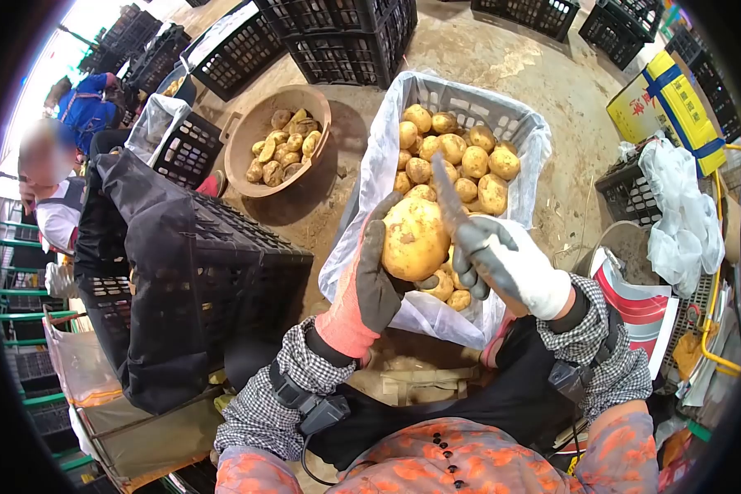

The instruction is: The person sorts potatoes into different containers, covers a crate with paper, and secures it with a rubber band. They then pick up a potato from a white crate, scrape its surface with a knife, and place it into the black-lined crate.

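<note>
A large yellow potato (415,239) rests in my left hand (369,284), which wears a pink and grey glove wrapped round its side. My right hand (506,262), in a white and grey glove, grips a knife (446,191). Its blade points up and away from me, close beside the potato's right edge; the handle is hidden in my fingers. Both hands are over the near part of a crate (528,123) lined with white plastic. Many loose potatoes (474,161) lie in that crate.
A brown basin (321,156) at the left holds cut and dark-spotted potatoes. Black crates (337,41) stand behind it, and another, draped in black cloth (152,272), is at my left. A person (62,193) sits beyond. Plastic bags (679,218) and a yellow box (646,111) are at right.
</note>
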`<action>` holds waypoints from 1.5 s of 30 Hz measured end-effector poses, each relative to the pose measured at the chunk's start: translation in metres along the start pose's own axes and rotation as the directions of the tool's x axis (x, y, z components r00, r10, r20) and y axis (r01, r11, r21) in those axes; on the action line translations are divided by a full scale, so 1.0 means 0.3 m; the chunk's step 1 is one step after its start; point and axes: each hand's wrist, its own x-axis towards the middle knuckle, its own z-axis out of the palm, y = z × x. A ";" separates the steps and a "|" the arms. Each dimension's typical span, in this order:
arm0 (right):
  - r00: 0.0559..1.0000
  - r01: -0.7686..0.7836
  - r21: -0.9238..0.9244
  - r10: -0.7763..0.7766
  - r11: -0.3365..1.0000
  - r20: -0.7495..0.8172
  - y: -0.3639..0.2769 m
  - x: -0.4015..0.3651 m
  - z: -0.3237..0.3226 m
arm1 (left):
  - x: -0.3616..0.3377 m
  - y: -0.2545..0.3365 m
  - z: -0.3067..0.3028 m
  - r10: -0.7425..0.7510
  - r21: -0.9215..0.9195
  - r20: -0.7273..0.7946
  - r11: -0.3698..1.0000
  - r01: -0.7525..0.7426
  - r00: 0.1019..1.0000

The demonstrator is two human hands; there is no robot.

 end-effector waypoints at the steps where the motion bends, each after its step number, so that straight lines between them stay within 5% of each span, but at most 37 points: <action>1: 0.999 -0.037 -0.058 0.037 0.998 0.013 0.001 -0.001 0.005 | -0.001 0.004 0.002 0.011 0.059 -0.001 0.998 -0.011 1.000; 7: 0.990 0.082 -0.218 -0.054 0.973 0.132 0.045 0.016 -0.003 | 0.001 -0.014 -0.023 -0.056 0.256 -0.056 0.964 0.068 0.997; 9: 0.982 -0.001 -0.271 0.053 0.962 0.182 0.036 0.017 0.005 | -0.006 0.009 -0.004 -0.079 0.189 -0.058 0.978 0.089 0.995; 13: 0.997 -0.041 -0.048 0.044 0.998 0.066 0.024 0.024 0.029 | -0.012 -0.006 -0.024 -0.043 0.007 -0.037 0.999 0.044 0.998; 15: 0.997 0.002 -0.083 0.005 0.997 0.083 0.033 0.026 0.020 | -0.026 -0.003 -0.035 -0.046 0.134 -0.008 0.990 0.047 0.999; 17: 0.976 -0.010 -0.353 0.086 0.936 0.202 0.016 0.026 0.018 | -0.040 -0.030 -0.054 -0.004 0.186 0.006 0.983 0.003 1.000; 19: 0.974 -0.065 -0.248 0.116 0.966 0.196 0.015 0.024 0.033 | -0.036 -0.023 -0.064 -0.050 0.198 -0.011 0.979 0.051 0.999; 21: 0.991 0.131 0.100 -0.127 0.986 -0.045 -0.002 0.017 0.042 | -0.032 0.006 -0.067 -0.112 -0.090 -0.054 0.990 0.107 0.992; 22: 0.987 0.156 0.026 -0.155 0.987 -0.039 -0.049 0.009 0.012 | -0.032 0.039 -0.071 -0.021 -0.177 -0.091 0.984 0.005 0.996; 23: 0.981 0.085 0.182 -0.049 0.980 -0.189 -0.076 0.018 0.017 | -0.061 0.019 -0.182 -0.119 -0.430 -0.252 0.903 -0.001 0.960; 25: 0.971 0.172 0.150 -0.142 0.974 -0.192 -0.089 0.024 -0.039 | -0.047 0.144 -0.357 0.202 -0.547 -0.114 0.805 -0.232 0.973; 26: 0.959 0.230 0.135 -0.201 0.964 -0.201 -0.104 0.012 -0.045 | -0.060 0.260 -0.346 0.410 -0.127 -0.373 0.866 -0.484 0.832; 27: 0.943 0.287 0.122 -0.257 0.950 -0.213 -0.115 -0.003 -0.053 | -0.071 0.399 -0.363 0.419 -0.540 -0.028 0.758 -0.366 0.908; 29: 0.928 0.353 0.165 -0.323 0.921 -0.185 -0.091 -0.013 -0.085 | -0.121 0.511 -0.488 0.633 -0.271 -0.252 0.680 -0.681 0.732; 30: 0.910 0.395 0.141 -0.366 0.908 -0.194 -0.091 -0.018 -0.084 | -0.116 0.501 -0.485 0.622 -0.274 -0.243 0.692 -0.668 0.744; 32: 0.891 0.435 0.145 -0.403 0.889 -0.209 -0.079 -0.023 -0.090 | -0.103 0.473 -0.484 0.549 -0.567 -0.115 0.647 -0.509 0.828; 34: 0.890 0.443 0.138 -0.415 0.886 -0.190 -0.079 -0.033 -0.097 | -0.046 0.362 -0.343 0.324 -0.241 -0.068 0.912 -0.330 0.944; 35: 0.886 0.454 0.130 -0.432 0.881 -0.168 -0.084 -0.039 -0.098 | -0.056 0.225 -0.642 0.240 0.233 -0.240 0.955 -0.184 0.941; 36: 0.899 0.421 0.135 -0.392 0.897 -0.197 -0.097 -0.049 -0.094 | 0.029 0.162 -0.231 0.137 0.028 -0.191 0.991 -0.134 0.972; 37: 0.895 0.426 0.137 -0.396 0.894 -0.204 -0.105 -0.054 -0.097 | 0.065 0.092 -0.147 0.020 0.392 -0.216 0.917 0.068 0.976; 38: 0.888 0.437 0.151 -0.399 0.887 -0.229 -0.111 -0.059 -0.103 | 0.101 0.002 -0.122 -0.064 0.617 -0.032 0.783 0.070 0.997; 39: 0.880 0.449 0.164 -0.402 0.878 -0.254 -0.116 -0.063 -0.112 | 0.119 -0.083 -0.091 -0.284 0.641 0.093 0.750 0.161 0.954; 41: 0.855 0.489 0.164 -0.433 0.857 -0.284 -0.111 -0.061 -0.130 | 0.137 -0.326 -0.122 -0.339 0.855 0.295 0.511 -0.088 0.893; 43: 0.856 0.486 0.183 -0.423 0.855 -0.298 -0.121 -0.061 -0.144 | 0.191 -0.471 -0.122 -0.619 0.957 0.284 0.143 -0.251 0.732; 45: 0.871 0.464 0.280 -0.376 0.840 -0.315 -0.110 -0.060 -0.153 | 0.222 -0.687 -0.184 -0.731 0.909 0.252 -0.047 -0.415 0.634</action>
